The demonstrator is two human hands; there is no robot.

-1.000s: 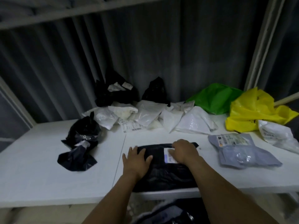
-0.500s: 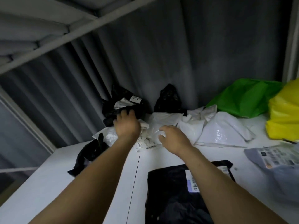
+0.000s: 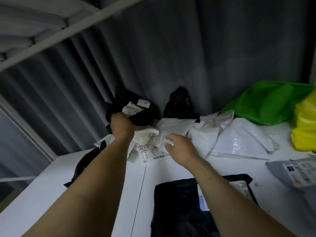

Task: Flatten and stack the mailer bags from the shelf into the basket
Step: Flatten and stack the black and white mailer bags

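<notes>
My left hand (image 3: 121,125) reaches to the back of the white shelf (image 3: 42,199) and grips a crumpled black mailer bag with white labels (image 3: 136,113). My right hand (image 3: 179,147) hovers with loosely curled fingers over a white mailer bag (image 3: 172,129) and holds nothing. A flattened black mailer bag (image 3: 179,207) lies on the shelf near the front, under my right forearm. Several white mailer bags (image 3: 239,139) are heaped in the middle back. The basket is out of view.
A second black bag (image 3: 179,103) leans against the grey curtain. Green (image 3: 266,103) and yellow (image 3: 306,125) bags sit at the back right, a grey labelled mailer (image 3: 294,171) at the right edge, another black bag (image 3: 85,163) at the left. A shelf beam (image 3: 51,36) runs overhead.
Both hands left the flattened black bag and moved to the back pile. My left hand went further back and closed on the crumpled black bag; my right hand moved slightly forward.
</notes>
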